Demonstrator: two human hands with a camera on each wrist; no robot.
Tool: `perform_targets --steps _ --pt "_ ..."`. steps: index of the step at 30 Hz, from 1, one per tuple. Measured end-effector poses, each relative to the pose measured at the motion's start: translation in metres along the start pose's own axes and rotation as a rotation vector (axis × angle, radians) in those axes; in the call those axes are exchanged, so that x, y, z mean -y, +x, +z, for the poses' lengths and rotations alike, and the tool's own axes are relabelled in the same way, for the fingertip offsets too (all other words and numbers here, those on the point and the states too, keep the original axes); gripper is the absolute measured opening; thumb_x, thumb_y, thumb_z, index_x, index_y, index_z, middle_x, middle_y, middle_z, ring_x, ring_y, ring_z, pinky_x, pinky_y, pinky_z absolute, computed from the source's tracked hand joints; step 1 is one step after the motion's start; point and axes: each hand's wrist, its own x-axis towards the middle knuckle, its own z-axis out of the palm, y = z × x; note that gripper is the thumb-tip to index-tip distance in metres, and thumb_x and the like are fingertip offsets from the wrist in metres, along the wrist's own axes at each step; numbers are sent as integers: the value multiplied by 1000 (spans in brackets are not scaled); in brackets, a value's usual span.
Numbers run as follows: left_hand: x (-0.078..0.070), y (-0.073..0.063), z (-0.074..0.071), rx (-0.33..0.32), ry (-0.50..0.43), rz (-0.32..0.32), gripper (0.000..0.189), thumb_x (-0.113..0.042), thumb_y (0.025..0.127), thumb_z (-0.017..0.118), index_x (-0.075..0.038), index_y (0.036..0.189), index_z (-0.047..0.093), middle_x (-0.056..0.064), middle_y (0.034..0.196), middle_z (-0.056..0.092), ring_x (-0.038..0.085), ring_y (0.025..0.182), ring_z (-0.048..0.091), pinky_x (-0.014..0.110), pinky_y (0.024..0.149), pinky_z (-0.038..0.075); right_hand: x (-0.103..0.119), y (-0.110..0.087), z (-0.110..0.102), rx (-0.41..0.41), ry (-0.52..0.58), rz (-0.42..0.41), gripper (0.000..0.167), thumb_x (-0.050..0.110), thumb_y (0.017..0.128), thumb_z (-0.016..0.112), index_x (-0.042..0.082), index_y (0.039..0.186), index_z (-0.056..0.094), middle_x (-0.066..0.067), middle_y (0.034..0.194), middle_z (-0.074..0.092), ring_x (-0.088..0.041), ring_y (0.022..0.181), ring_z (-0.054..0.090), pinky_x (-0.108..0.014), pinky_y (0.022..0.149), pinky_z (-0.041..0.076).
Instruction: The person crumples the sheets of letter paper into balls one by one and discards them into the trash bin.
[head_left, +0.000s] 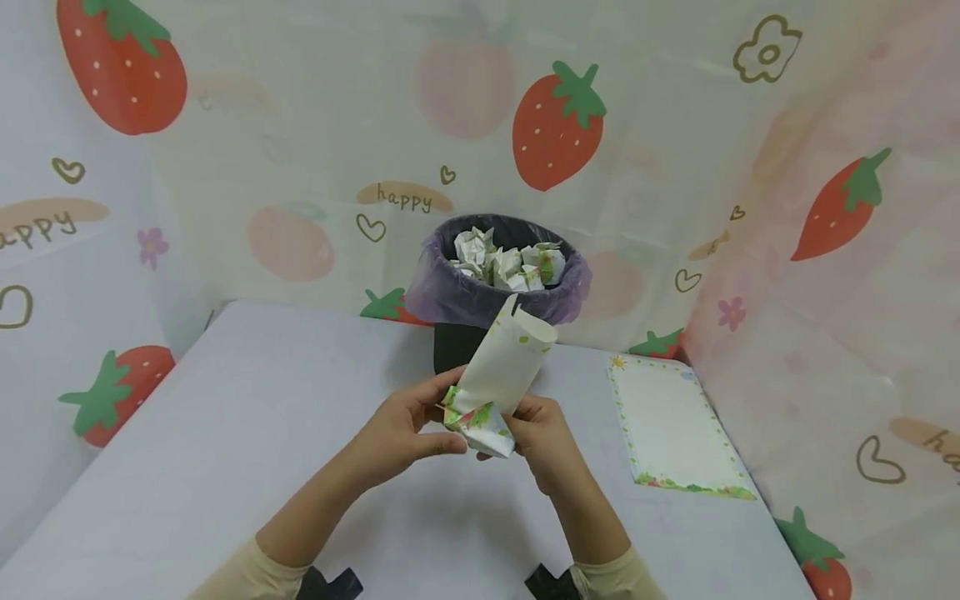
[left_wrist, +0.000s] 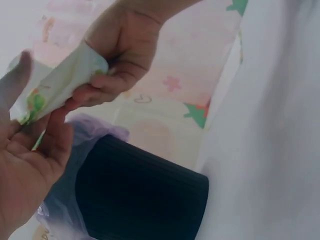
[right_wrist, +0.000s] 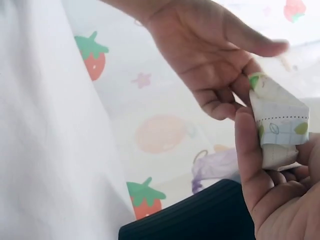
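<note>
A sheet of patterned paper (head_left: 504, 360), rolled and folded over at its lower end, is held up above the table in front of the bin. My right hand (head_left: 546, 440) grips its folded end from the right, fingers and thumb on either side, as the right wrist view shows. On the other side, my left hand (head_left: 405, 427) touches the paper with its fingertips, and its thumb (left_wrist: 19, 75) stands out away from the sheet. Part of the left fingers is hidden behind the paper. Printed leaves and a dotted line show on the folded part (right_wrist: 282, 122).
Behind the hands stands a black bin (head_left: 456, 346) with a purple bag (head_left: 431, 287) over its rim. Several crumpled papers (head_left: 474, 247) fill its top. A flat bordered sheet (head_left: 671, 421) lies on the white table (head_left: 300, 400) at the right. Strawberry-printed curtains (head_left: 337, 108) surround the table.
</note>
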Motion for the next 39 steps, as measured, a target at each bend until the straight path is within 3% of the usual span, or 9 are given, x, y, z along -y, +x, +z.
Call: perform_targets --steps 4,9,13,16,21,25,28,35,39 --pt "4 -1 4 -86 83 13 74 -21 80 90 -21 145 56 0 131 66 22 108 65 28 92 56 -1 -1 1 96 5 -5 32 7 102 60 -17 124 62 -10 99 76 -24 78 76 -41 71 64" --pt "6 0 5 -259 -14 -49 51 -21 84 86 -12 131 67 9 121 72 24 104 69 30 83 60 -1 0 0 363 68 -99 59 36 111 44 -18 134 50 -15 115 71 -27 97 76 -41 87 62" --pt "7 1 4 -351 -115 -116 42 -18 85 85 -8 123 71 10 120 72 24 104 67 31 81 60 0 -2 2 466 76 -174 68 34 102 64 -12 147 38 -24 131 62 -28 111 71 -43 94 59" --pt "9 2 6 -371 -128 -151 38 -19 84 86 -6 117 71 11 116 71 24 97 64 31 76 59 0 -4 6 407 32 -193 68 17 93 78 -10 144 42 -30 129 62 -33 106 73 -46 91 60" --pt "11 2 10 -285 -23 -109 30 -26 92 78 -10 117 72 9 112 71 24 93 64 31 77 58 0 -5 9 226 -14 -176 39 12 100 67 -9 131 56 -30 118 69 -35 87 77 -50 79 63" --pt "8 0 15 -191 84 -55 47 -32 87 83 -17 129 67 4 117 70 22 96 67 32 83 58 -1 -4 10 83 -14 -173 32 15 103 64 -7 126 62 -23 109 72 -28 75 76 -48 68 64" --pt "6 -3 20 -192 133 -35 67 -34 77 91 -21 136 61 -2 123 68 20 102 67 33 86 58 -3 -5 13 30 0 -169 31 16 102 64 -6 124 64 -27 106 71 -25 68 75 -46 62 63" --pt "8 -4 20 -261 85 -91 55 -33 80 89 -20 128 66 3 115 70 22 97 66 33 81 58 -2 -4 16 66 -111 -178 35 27 105 60 -4 120 67 -24 104 74 -35 73 76 -46 68 64" --pt "4 -2 15 -291 2 -186 45 -24 83 87 -10 122 70 10 106 71 24 86 65 32 73 57 2 -5 9 132 -297 -300 47 27 98 68 1 135 59 -21 111 73 -31 87 76 -41 78 63"
